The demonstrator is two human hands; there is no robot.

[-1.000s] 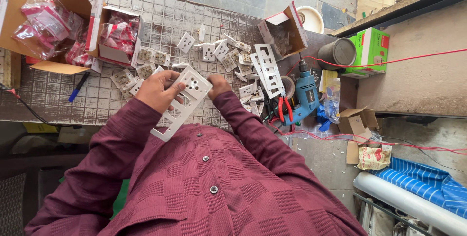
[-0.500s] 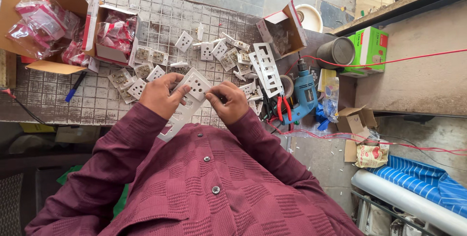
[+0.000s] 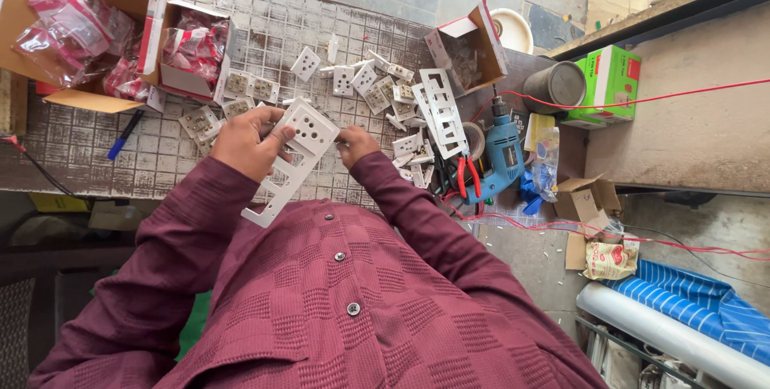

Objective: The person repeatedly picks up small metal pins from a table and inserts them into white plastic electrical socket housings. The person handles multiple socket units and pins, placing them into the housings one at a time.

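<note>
Left hand [image 3: 245, 144] clamps the white switch plate [image 3: 293, 156]; right hand [image 3: 355, 144], at three o'clock, pinches its edge—best keep it level.

Blue drill [image 3: 504, 151], red-handled pliers [image 3: 467, 178], green box [image 3: 611, 83], grey tin [image 3: 559, 84], blue pen [image 3: 124, 135].

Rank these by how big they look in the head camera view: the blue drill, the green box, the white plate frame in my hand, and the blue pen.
1. White plate frame, held in the left hand, though it is nearer the camera, which flatters it.
2. Blue drill and green box, too alike to rank.
3. Blue pen, clearly smallest.
</note>
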